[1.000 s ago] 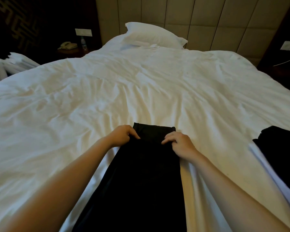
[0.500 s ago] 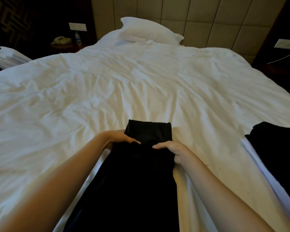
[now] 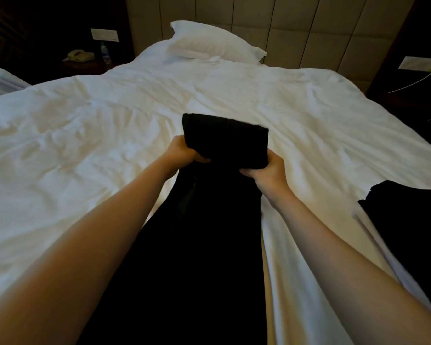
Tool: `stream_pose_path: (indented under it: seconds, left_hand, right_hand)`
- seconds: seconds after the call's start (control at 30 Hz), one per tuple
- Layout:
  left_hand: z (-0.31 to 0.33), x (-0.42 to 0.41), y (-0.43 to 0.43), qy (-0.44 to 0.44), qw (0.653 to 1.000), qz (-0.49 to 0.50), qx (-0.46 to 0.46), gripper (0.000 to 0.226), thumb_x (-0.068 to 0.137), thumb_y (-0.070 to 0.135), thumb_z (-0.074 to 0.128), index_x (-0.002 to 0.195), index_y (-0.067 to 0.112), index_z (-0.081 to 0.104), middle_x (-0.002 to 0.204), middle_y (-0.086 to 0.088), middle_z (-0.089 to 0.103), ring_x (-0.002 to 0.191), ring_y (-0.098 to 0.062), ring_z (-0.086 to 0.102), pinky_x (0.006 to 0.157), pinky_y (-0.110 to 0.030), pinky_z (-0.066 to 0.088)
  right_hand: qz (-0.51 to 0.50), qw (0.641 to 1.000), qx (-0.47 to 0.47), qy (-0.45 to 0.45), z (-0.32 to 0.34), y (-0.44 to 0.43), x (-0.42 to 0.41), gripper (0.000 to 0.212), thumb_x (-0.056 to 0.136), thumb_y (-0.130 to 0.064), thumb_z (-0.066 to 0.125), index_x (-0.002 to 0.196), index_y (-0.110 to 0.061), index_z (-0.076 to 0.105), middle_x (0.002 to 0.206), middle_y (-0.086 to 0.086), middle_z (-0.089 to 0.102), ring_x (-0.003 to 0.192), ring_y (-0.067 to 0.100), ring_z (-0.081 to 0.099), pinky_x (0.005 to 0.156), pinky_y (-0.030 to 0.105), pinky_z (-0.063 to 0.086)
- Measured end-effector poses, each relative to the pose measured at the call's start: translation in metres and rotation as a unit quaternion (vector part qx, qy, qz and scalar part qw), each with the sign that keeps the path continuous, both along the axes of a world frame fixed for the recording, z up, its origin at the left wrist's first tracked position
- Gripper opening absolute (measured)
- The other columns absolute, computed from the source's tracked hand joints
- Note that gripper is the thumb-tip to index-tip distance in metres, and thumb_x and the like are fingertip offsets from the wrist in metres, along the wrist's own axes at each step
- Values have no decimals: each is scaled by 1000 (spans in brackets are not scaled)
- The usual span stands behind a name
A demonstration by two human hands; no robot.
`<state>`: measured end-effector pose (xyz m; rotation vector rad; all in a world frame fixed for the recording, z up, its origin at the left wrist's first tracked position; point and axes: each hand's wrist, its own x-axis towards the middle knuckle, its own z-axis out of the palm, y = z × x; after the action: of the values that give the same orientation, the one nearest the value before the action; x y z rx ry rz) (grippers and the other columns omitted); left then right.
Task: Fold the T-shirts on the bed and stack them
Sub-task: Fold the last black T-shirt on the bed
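A black T-shirt [image 3: 209, 232], folded into a long narrow strip, lies on the white bed [image 3: 85, 145] and runs from the near edge toward the middle. Its far end is lifted off the sheet and stands up as a dark flap. My left hand [image 3: 183, 151] grips the left side of that raised end. On the right side my right hand [image 3: 268, 170] grips it, fingers curled under the cloth. A second black garment [image 3: 408, 215] lies folded at the bed's right edge, apart from both hands.
A white pillow [image 3: 209, 42] rests at the head of the bed against a padded headboard [image 3: 309, 31]. A nightstand at the far left holds a telephone [image 3: 80, 55] and a water bottle [image 3: 105, 52]. White bedding of another bed [image 3: 0, 80] shows at the left edge.
Both hands have closed on the far end of the black strip and raised it off the sheet; earlier they pressed on it flat. The camera has moved closer.
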<state>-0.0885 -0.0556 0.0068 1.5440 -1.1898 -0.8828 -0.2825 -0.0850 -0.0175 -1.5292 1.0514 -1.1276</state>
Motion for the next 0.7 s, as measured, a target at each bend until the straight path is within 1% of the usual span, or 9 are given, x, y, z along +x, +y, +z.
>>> stream_pose_path:
  seconds: [0.1, 0.17, 0.23, 0.3, 0.43, 0.5, 0.57, 0.63, 0.7]
  left_hand:
    - [-14, 8, 19, -29, 999, -37, -23, 37, 81, -9, 64, 111, 10, 53, 87, 5, 56, 77, -3, 56, 61, -16, 48]
    - [-30, 17, 37, -61, 991, -86, -79, 30, 82, 0, 64, 101, 23, 65, 82, 9, 62, 74, 2, 60, 70, -22, 48]
    - [-42, 22, 51, -156, 975, -118, -106, 26, 73, 21, 66, 81, 44, 71, 79, 12, 68, 83, -4, 64, 85, -28, 48]
    - [-52, 30, 53, -257, 959, -93, -72, 36, 78, 14, 67, 76, 50, 68, 93, 10, 63, 99, -16, 59, 95, -34, 44]
    - [-63, 25, 58, -452, 891, -34, 26, 51, 90, -2, 46, 101, 43, 68, 132, 3, 47, 120, -17, 41, 98, -30, 31]
    - [-62, 23, 65, -467, 881, -42, 59, 56, 88, -1, 43, 112, 45, 64, 139, 4, 41, 127, -18, 34, 103, -34, 25]
    - [-55, 21, 70, -457, 886, -33, 66, 59, 83, -4, 41, 112, 42, 65, 142, 3, 38, 131, -19, 30, 107, -37, 21]
    - [-51, 13, 70, -416, 907, -27, 57, 57, 80, -5, 39, 110, 34, 67, 142, 1, 37, 131, -20, 30, 109, -36, 22]
    - [-55, -1, 69, -329, 942, -23, 66, 45, 85, 1, 39, 112, 26, 66, 138, -4, 39, 125, -21, 40, 105, -31, 30]
  right_hand:
    - [27, 995, -70, 70, -21, 15, -7, 36, 78, 6, 66, 77, -29, 56, 81, -13, 59, 86, 12, 58, 81, 33, 45]
    - [47, 983, -136, 118, -35, 27, -10, 36, 80, 3, 55, 72, -32, 57, 80, -14, 59, 81, 7, 56, 79, 27, 40]
    - [41, 967, -169, 187, -47, 35, -11, 39, 79, 3, 47, 72, -33, 59, 91, -10, 58, 92, 12, 55, 87, 27, 40]
    - [29, 946, -183, 267, -55, 38, -12, 47, 76, 14, 42, 80, -26, 66, 108, -4, 56, 109, 18, 50, 95, 23, 33]
    - [45, 910, -173, 374, -61, 39, -16, 54, 78, 19, 39, 96, -20, 72, 137, 2, 46, 131, 22, 38, 107, 23, 26]
    - [31, 923, -127, 361, -57, 39, -14, 56, 80, 18, 35, 94, -22, 72, 139, 1, 46, 132, 21, 38, 108, 24, 28]
    - [-7, 942, -69, 328, -46, 41, -11, 55, 78, 16, 32, 90, -18, 73, 134, 1, 51, 127, 20, 43, 97, 19, 31]
    - [-86, 954, -20, 286, -33, 45, -5, 45, 80, 11, 34, 87, -13, 72, 124, 4, 55, 116, 22, 51, 82, 21, 34]
    - [-158, 946, -9, 281, -24, 52, 5, 30, 87, -1, 37, 98, -8, 65, 119, 9, 52, 109, 29, 53, 77, 28, 38]
